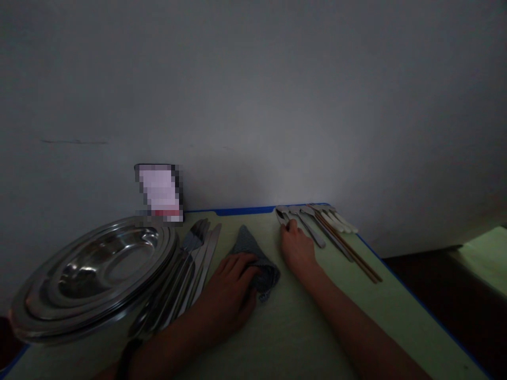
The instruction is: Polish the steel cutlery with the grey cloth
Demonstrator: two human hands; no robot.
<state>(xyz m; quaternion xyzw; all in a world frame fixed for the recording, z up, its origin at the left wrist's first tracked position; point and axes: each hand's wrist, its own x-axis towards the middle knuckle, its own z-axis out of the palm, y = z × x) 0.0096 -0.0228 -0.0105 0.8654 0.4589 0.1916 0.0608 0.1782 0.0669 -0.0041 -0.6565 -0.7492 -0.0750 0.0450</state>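
A grey-blue cloth (247, 244), rolled into a cone with its tip pointing to the wall, lies in the middle of the table. My left hand (233, 282) is closed around its near, open end. Further right, my right hand (297, 245) pinches a metal spoon (280, 215) at the left end of a row of cutlery; the fingers hide most of its handle. Just beside that hand rests another spoon (311, 233). A pair of wooden chopsticks (352, 253) and several white-handled utensils (336, 221) lie further along the row.
Nested steel plates and bowls (158, 264) fill the left of the table (277, 338). Several knives (209, 253) and other metal cutlery lie beside them. A phone (160, 190) with a blurred screen leans against the wall (253, 105). The table has a blue edge.
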